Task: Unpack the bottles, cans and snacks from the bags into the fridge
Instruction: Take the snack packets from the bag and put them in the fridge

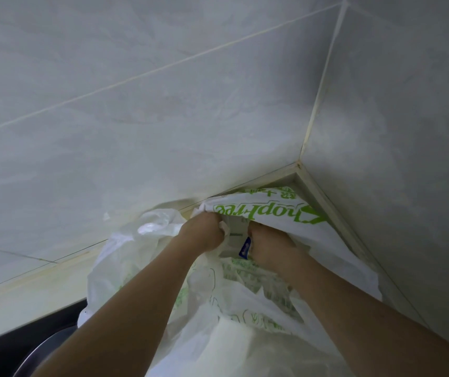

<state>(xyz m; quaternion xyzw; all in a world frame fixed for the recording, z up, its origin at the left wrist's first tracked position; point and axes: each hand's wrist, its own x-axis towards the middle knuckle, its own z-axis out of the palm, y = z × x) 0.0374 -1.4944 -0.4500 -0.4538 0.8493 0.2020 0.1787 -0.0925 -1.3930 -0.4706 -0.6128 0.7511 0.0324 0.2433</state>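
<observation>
Both fists clutch plastic: left hand [203, 232] bag [313, 235] rim, right hand [268, 247] beside blue packet [245, 248]

- Two white plastic carrier bags: one green-printed [266, 210], one plain [136, 240]
- One small blue-and-white packet [245, 247]
- Two bare hands: left [203, 232], right [271, 247]

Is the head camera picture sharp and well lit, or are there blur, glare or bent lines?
Head view: dim, soft, greenish light; tile joints bow from the wide lens; slight blur on the left hand and right hand; a bright patch on the white bag; green print on the printed bag stays readable.
</observation>
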